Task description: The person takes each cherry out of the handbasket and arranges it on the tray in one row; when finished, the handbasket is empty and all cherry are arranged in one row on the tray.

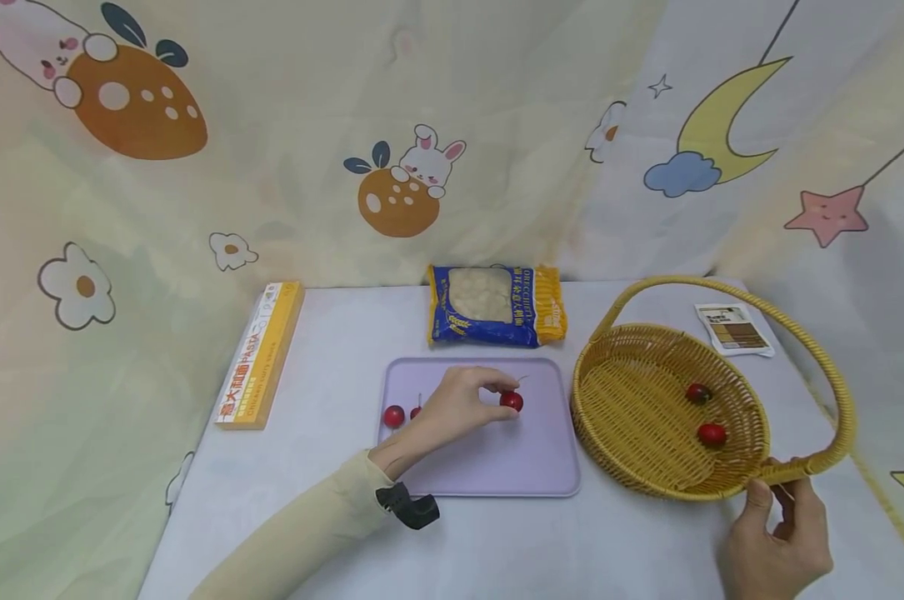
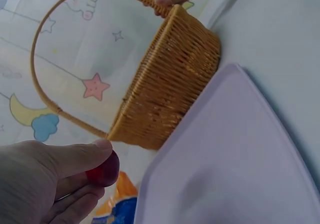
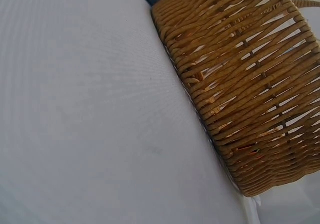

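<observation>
My left hand (image 1: 462, 402) pinches a cherry (image 1: 511, 402) between thumb and fingertips above the lilac tray (image 1: 489, 467); its thin stem points up. In the left wrist view the dark red cherry (image 2: 104, 170) shows under the thumb tip. Two more cherries, one of them (image 1: 394, 417) at the tray's left side, lie beyond my forearm, the second partly hidden by it. My right hand (image 1: 780, 533) grips the rim of the wicker basket (image 1: 594, 442) by the foot of its handle. Inside the basket are two small red fruits, one (image 1: 711, 434) nearer the front. The right wrist view shows the basket's woven side (image 3: 240, 83), but no hand.
Behind the tray lies a blue and yellow pasta bag (image 1: 489, 306). An orange and white pasta box (image 1: 260, 354) lies at the left. A small packet (image 1: 732, 329) sits behind the basket, under its tall handle (image 1: 834, 383). A printed cloth (image 1: 287, 125) hangs behind the table.
</observation>
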`<action>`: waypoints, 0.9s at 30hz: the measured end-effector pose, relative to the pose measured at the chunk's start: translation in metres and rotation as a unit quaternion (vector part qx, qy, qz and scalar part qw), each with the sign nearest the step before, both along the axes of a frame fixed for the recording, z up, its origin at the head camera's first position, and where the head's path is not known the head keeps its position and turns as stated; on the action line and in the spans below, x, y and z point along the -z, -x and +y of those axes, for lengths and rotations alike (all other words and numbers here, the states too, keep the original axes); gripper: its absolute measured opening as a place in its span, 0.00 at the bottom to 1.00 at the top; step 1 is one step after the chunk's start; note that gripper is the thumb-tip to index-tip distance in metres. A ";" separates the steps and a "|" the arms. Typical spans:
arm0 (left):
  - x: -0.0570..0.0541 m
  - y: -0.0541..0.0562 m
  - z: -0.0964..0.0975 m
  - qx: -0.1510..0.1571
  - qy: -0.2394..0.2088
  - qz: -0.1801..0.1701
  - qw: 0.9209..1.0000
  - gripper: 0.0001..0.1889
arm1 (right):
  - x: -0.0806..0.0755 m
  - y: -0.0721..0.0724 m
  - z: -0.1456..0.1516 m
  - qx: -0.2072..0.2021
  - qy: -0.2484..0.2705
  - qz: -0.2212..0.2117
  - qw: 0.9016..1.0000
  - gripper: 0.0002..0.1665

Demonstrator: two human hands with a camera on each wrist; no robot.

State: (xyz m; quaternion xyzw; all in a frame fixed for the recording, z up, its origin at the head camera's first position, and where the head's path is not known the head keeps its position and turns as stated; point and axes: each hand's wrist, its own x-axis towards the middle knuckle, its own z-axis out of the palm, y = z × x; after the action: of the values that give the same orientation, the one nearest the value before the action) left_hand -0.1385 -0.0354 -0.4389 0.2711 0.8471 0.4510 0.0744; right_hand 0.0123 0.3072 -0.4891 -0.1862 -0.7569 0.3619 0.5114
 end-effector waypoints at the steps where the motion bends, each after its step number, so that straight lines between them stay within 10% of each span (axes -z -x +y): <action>1: 0.002 0.000 -0.003 -0.003 0.001 -0.002 1.000 0.20 | -0.001 0.000 0.000 0.000 -0.001 0.000 1.000 0.21; 27: 0.040 -0.009 -0.034 0.010 0.142 0.144 0.979 0.14 | 0.009 -0.004 0.007 0.012 -0.012 -0.046 0.999 0.26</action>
State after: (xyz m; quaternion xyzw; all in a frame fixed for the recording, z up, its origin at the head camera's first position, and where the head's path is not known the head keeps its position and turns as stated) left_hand -0.1290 -0.0692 -0.4789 0.3280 0.9018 0.2813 -0.0058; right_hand 0.0167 0.3138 -0.4985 -0.2056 -0.7818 0.3375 0.4823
